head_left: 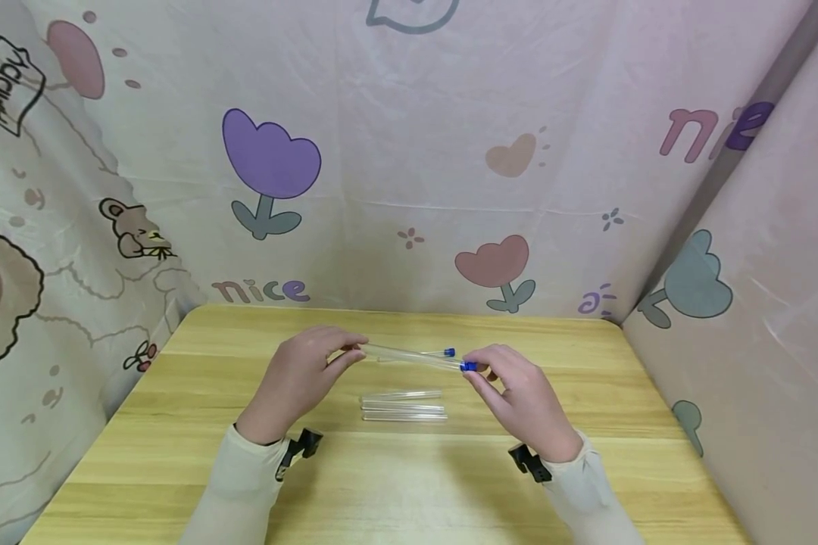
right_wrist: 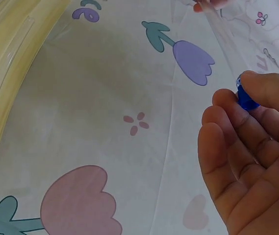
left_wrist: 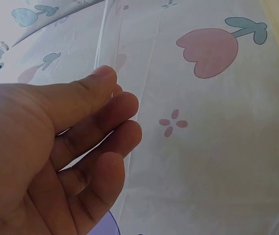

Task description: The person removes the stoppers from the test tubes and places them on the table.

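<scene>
A clear test tube (head_left: 409,354) is held up over the table between both hands, nearly level in the head view. My left hand (head_left: 308,372) pinches its left end between thumb and fingertips. At the other end, my right hand (head_left: 518,390) pinches the blue cap (right_wrist: 247,98) between thumb and index finger. The cap sits at the tube's end; how deep it is seated I cannot tell. Behind the held tube, another tube with a blue cap (head_left: 449,353) lies on the table. Nearer to me, several clear tubes (head_left: 404,414) lie side by side without visible caps.
The wooden table (head_left: 409,484) has a light yellow grain. Patterned curtains (head_left: 395,151) hang along its back and both sides. A small black camera (head_left: 307,442) is worn on the left wrist and another black camera (head_left: 530,463) on the right.
</scene>
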`<state>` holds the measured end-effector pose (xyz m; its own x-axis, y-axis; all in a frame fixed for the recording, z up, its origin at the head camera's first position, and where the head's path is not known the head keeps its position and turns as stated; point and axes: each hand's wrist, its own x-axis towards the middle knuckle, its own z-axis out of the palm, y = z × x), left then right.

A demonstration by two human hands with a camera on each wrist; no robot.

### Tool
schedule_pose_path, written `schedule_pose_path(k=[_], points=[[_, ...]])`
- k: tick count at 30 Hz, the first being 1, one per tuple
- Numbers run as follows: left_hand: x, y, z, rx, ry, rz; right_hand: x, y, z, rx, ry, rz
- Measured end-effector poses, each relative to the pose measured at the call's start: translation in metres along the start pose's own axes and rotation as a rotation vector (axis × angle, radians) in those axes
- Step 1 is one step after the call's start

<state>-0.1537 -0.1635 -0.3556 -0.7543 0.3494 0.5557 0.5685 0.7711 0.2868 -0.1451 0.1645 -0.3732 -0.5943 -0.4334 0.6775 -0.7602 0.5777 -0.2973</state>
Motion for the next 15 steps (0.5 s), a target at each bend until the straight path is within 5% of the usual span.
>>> schedule_pose_path(k=[10,15], points=[[0.001,-0.002,0.002,0.001,-0.025,-0.033,-0.001,0.002,-0.002,0.043,0.098,0.076],[0.0,-0.013,0.014,-0.009,-0.108,-0.099,0.0,0.002,-0.004,0.053,0.119,0.102]])
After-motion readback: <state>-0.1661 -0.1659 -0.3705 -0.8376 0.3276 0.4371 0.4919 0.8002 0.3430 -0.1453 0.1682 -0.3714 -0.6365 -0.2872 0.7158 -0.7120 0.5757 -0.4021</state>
